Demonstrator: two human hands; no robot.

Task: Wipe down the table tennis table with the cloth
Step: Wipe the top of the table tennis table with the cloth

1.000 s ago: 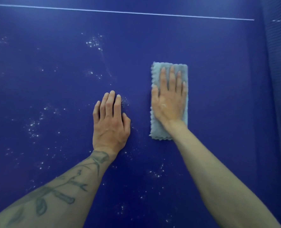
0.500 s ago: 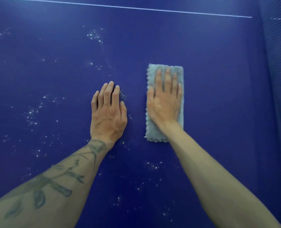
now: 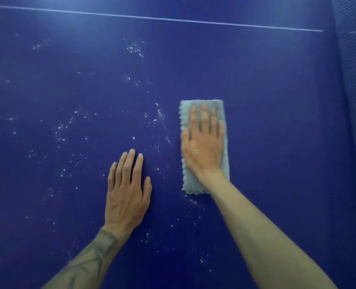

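Logging from my remote seat, item by item:

Item 1, right hand (image 3: 204, 147): laid flat on the cloth, palm down, fingers straight and close together. It pinches nothing and curls round nothing; it only presses. I judge the flat palm spreads the load over the whole pad so that it drags evenly.

Item 2, cloth (image 3: 190, 184): pale grey-blue, folded into a long narrow pad with a scalloped edge. It lies on the table right of centre, under the right hand, its long side running away from the person. Folded so, I reckon, it fits the hand's span and gives a thick wiping face.

Item 3, left hand (image 3: 126, 195): flat on the bare table, just left of the cloth and nearer the person, not touching it. Fingers straight, holding nothing. I take it as a prop for a body leaning over the surface.

Item 4, table (image 3: 277, 122): dark blue, with a white line (image 3: 173, 18) across the far part and what looks like the net (image 3: 354, 80) along the right edge.

Item 5, white specks (image 3: 60, 130): scattered mostly left of the cloth and beyond the left hand, with some nearer the person too. The strip to the cloth's right looks clean. My judgement: wiping is in progress, with the left part not yet done
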